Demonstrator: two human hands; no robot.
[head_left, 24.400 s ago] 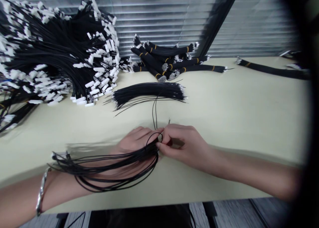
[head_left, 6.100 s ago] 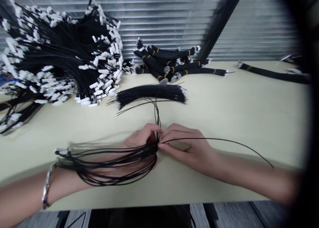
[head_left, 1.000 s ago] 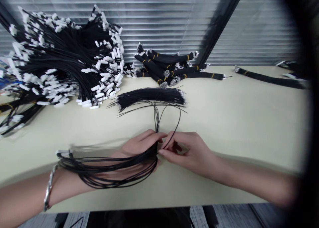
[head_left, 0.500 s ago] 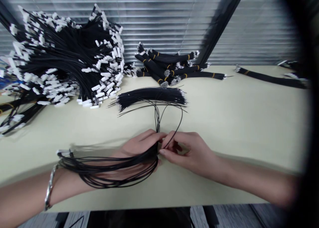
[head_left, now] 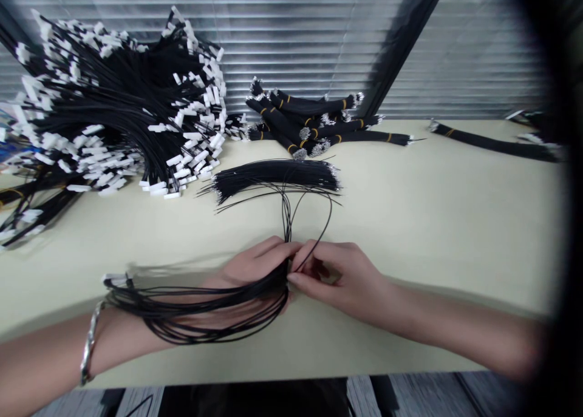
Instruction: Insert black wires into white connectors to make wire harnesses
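Along the bottom edge of the frame, grey floor (head_left: 423, 396) with a streaky, wood-like grain showed beyond the straight front edge of the pale, smooth, matt tabletop (head_left: 432, 223). At lower left, a shiny silver bracelet (head_left: 91, 344) with an uneven, twisted surface circled the wrist.

In the lower middle, the left hand (head_left: 259, 262) was closed around a sheaf of thin black wires (head_left: 204, 308). These bowed leftward over the forearm in slack, glossy curves, with small white blocky pieces (head_left: 116, 278) at their far ends. The right hand (head_left: 337, 271) met it at the centre, thumb and forefinger pinching a single wire (head_left: 328, 216) that rose in a thin, rounded loop. Several more strands (head_left: 286, 216) ran upward from the left hand's grip.

Just above, mid-frame, lay a loose, slightly arched bundle (head_left: 276, 177) of straight black wires, its ends bristling with silvery metal tips. Farther up, tightly packed tube-like bundles (head_left: 314, 125) crossed one another, bound with narrow yellow bands; another slim bundle (head_left: 496, 142) lay apart at upper right. A large tangled heap (head_left: 122, 95) of black wires with oblong white connectors (head_left: 194, 150) filled the upper left. Behind everything, horizontal slatted blinds (head_left: 291, 34) had a dull grey sheen, crossed by a dark slanting bar (head_left: 410, 47).
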